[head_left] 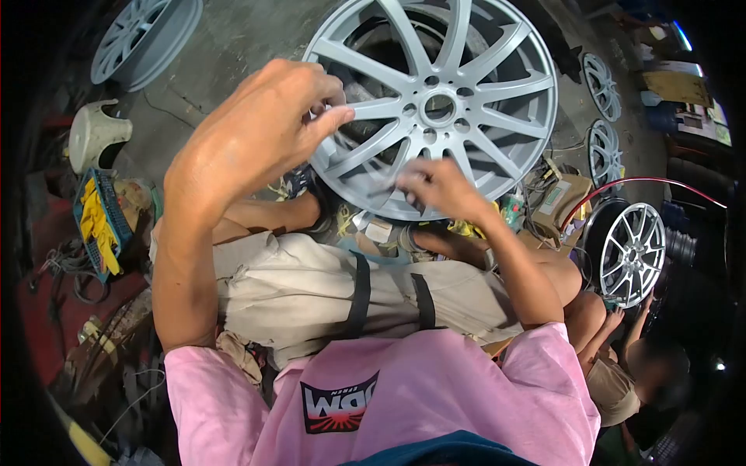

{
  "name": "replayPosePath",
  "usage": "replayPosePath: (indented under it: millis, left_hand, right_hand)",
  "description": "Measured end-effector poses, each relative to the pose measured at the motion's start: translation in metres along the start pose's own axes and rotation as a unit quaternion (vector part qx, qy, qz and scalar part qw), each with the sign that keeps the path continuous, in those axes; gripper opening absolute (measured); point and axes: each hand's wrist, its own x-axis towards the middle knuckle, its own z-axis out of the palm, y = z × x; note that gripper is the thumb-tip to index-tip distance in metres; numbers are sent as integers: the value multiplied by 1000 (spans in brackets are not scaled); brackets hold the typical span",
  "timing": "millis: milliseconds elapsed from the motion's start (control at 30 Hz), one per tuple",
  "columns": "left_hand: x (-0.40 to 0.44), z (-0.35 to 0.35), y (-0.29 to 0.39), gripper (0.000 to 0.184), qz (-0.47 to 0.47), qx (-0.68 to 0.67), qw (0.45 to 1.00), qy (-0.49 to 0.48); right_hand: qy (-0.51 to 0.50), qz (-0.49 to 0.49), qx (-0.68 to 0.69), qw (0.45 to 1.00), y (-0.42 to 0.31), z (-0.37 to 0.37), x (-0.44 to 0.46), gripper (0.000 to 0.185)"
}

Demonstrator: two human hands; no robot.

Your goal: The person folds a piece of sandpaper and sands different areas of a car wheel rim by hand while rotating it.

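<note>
Wheel rim point(448, 85), pale grey with slim spokes, lies face up in front of you at the far middle of the scene, beyond your knees; what supports it is hard to make out. Your left hand point(268, 113) is raised over its left side, with the fingers curled in and the thumb close to them. You cannot tell from this view whether they pinch anything or touch the spoke behind them. Your right hand point(441, 188) is over the near edge of the rim, blurred, its fingers bent; whether they press on the metal or grip something cannot be told.

Far to your left stands another grey rim point(146, 40), with a white plastic stool point(95, 140) nearer. Nearer still, a blue basket point(116, 223) holds yellow gloves point(95, 221). To the right of your rim sit a cardboard box point(563, 196) and a curving red hose point(660, 180). At the right, a co-worker point(610, 384) reaches up to a bright spoked wheel point(634, 253).
</note>
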Motion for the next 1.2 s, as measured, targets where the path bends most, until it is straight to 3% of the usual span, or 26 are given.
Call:
replayPosePath:
  millis: [67, 133, 167, 233, 300, 367, 400, 433, 500, 533, 633, 667, 700, 767, 867, 900, 1000, 1067, 1200]
  left_hand:
    - [-4, -1, 1, 24, -9, 4, 1000, -4]
    - [-4, -10, 9, 26, -30, 23, 999, -39]
    - [-8, -11, 12, 26, -34, 26, 998, -43]
    - [-16, -13, 16, 27, -13, 48, 999, -15]
    - [-22, -17, 24, 27, -16, 53, 998, -6]
    - [-21, -21, 25, 28, -16, 57, 998, 7]
    - [-17, -23, 20, 28, -25, 35, 999, -23]
    - [-15, -25, 16, 27, -34, 14, 998, -54]
    - [-18, -16, 0, 28, -49, 38, 997, -45]
    - [-17, -13, -6, 28, -66, 59, 996, -34]
    - [-9, -20, -6, 27, -86, 69, 991, -71]
    - [-18, -9, 1, 21, -40, 105, 992, 65]
    - [-15, -10, 3, 21, -37, 104, 992, 67]
    - [-4, -20, 4, 19, -115, 31, 990, -73]
    - [6, -15, 21, 22, -149, 44, 984, -84]
    - [11, -15, 19, 22, -176, 13, 976, -128]
    - [27, -11, 19, 26, -166, 24, 976, -139]
    - [39, -10, 9, 32, -222, -11, 951, -213]
    - [58, -7, -1, 42, -263, 5, 929, -261]
  right_hand:
    - [-38, -11, -5, 999, 20, 54, -9, 23]
    - [-20, -93, -136, 986, 45, 105, -16, 26]
    - [-23, -95, -131, 987, 55, 126, -16, 26]
    - [-57, 22, -42, 997, 69, 161, -14, 24]
    - [-52, 24, -18, 998, 88, 187, -13, 24]
    - [-81, -9, -80, 993, 127, 215, -8, 27]
    - [-115, -17, -163, 980, 130, 217, -6, 25]
    - [-114, -19, -163, 980, 134, 218, -6, 25]
    - [-102, -53, -319, 941, 138, 213, -3, 22]
    - [-83, -144, -433, 886, 149, 217, 1, 24]
    - [-83, -100, -393, 910, 162, 221, 17, 25]
    - [-82, -93, -382, 916, 163, 223, 21, 25]
    - [-83, -83, -368, 922, 165, 225, 24, 25]
    - [-85, -74, -343, 932, 165, 229, 28, 25]
    - [-87, -68, -311, 944, 170, 235, 30, 25]
    - [-88, -66, -301, 947, 170, 236, 31, 25]
    - [-90, -57, -264, 959, 176, 232, 30, 25]
    - [-90, -50, -244, 964, 183, 228, 26, 25]
    - [-94, -42, -219, 970, 194, 226, 22, 25]
